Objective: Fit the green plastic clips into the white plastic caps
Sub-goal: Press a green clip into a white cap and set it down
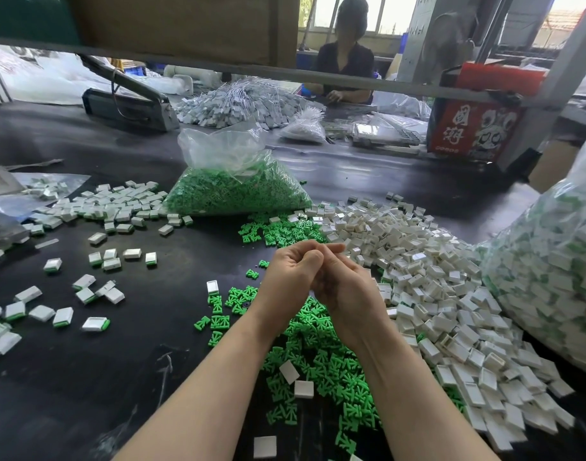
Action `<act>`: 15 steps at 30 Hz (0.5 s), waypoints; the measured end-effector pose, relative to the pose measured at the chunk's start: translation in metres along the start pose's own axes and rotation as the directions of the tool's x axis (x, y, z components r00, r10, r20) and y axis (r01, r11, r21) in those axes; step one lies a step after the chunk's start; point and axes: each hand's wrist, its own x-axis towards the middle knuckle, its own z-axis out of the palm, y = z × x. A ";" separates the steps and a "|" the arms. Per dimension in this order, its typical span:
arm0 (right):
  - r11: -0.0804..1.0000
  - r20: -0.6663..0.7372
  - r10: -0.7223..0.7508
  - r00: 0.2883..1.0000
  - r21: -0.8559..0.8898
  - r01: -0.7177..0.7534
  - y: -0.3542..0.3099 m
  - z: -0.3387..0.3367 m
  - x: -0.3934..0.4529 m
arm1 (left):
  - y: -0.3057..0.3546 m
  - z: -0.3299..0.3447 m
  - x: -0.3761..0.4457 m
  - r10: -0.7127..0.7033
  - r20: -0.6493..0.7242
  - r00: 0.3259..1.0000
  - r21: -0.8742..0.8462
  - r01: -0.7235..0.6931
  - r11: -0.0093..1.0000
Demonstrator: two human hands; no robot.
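My left hand [290, 272] and my right hand [343, 287] meet in the middle of the black table [145, 344], backs toward the camera. Their fingers curl in toward each other, and whatever lies between them is hidden. Loose green clips [318, 357] are heaped under my wrists. To the right a big pile of white caps [424, 281] spreads toward the table's edge. Caps with green clips fitted [115, 202] are scattered over the left half of the table.
A clear bag of green clips [235, 191] stands behind my hands. A large clear bag of fitted pieces [551, 281] leans at the right. A red carton [474, 128], a grey rail [218, 66] overhead and a seated person [345, 61] are beyond.
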 end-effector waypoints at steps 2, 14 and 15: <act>1.000 -0.004 0.003 1.000 -0.001 -0.003 -0.001 0.000 -0.001 | 0.000 0.000 0.000 0.004 0.001 1.000 0.011 -0.004 1.000; 1.000 0.035 0.002 0.999 -0.027 -0.001 -0.008 0.010 -0.003 | 0.011 -0.005 0.000 -0.002 -0.004 1.000 -0.009 0.002 1.000; 1.000 0.063 0.020 0.998 -0.016 -0.019 -0.010 0.008 -0.003 | 0.012 -0.004 0.000 -0.003 -0.009 1.000 -0.019 0.003 1.000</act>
